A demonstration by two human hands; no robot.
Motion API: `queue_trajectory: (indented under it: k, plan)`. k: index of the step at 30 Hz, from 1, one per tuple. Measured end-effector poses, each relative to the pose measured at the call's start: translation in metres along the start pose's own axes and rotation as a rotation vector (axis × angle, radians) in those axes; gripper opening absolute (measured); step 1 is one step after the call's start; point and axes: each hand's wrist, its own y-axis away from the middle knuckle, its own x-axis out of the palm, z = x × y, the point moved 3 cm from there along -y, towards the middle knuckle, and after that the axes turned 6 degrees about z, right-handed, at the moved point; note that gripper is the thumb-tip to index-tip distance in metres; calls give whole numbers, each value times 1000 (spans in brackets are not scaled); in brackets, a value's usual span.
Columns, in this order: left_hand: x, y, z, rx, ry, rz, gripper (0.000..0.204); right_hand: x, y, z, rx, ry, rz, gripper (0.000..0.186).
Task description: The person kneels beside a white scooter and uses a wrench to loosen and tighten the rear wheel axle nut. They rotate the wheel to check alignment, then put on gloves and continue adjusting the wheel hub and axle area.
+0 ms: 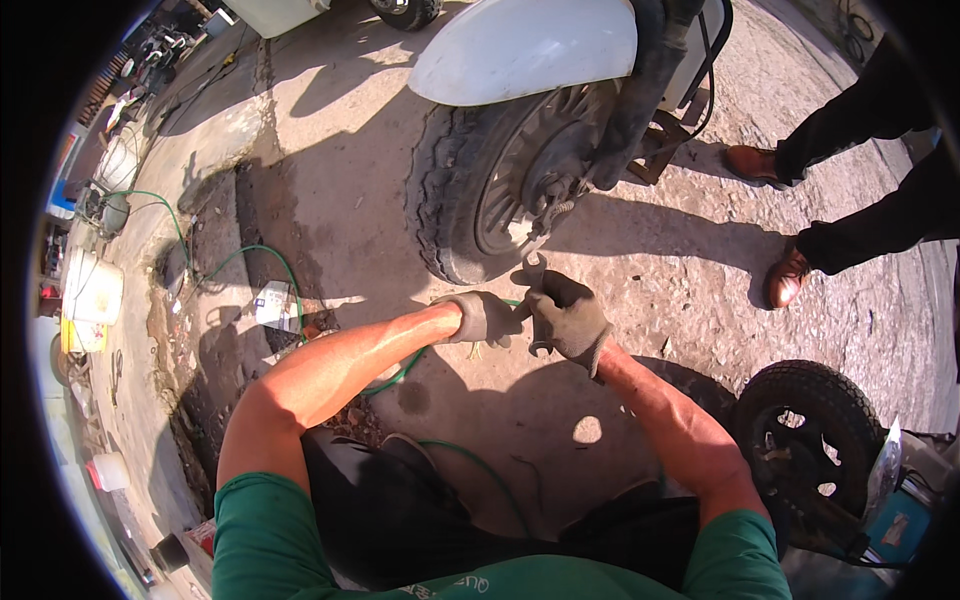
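My right hand [570, 322], in a grey-brown work glove, is closed around an open-end wrench [531, 268]. One forked jaw sticks out above the fingers, and a second one shows below them. Close beside it, my left hand [486, 318], also gloved, has its fingers drawn together toward the right hand; they are in shadow, and what they grip cannot be made out. Just beyond both hands stands a scooter's front wheel [500, 190] with a worn, knobbly tyre. Its axle and hub [552, 195] face me, below a white fender [525, 55].
A person in dark trousers and brown shoes [787, 277] stands at the right. A loose wheel [808, 435] lies lower right beside a blue box [900, 525]. A green hose [270, 250] crosses the concrete floor. White buckets [92, 287] and clutter line the left edge.
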Motion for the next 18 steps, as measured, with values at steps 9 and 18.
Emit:
queue_trajectory:
  k: [9, 18]
  plan:
    - [-4, -3, 3, 10, -197, -32, 40, -20, -35, -17, -240, 725, -350, 19]
    - [-6, -6, 5, 2, -272, 1, 33, -8, -53, -25, -420, 690, -417, 19]
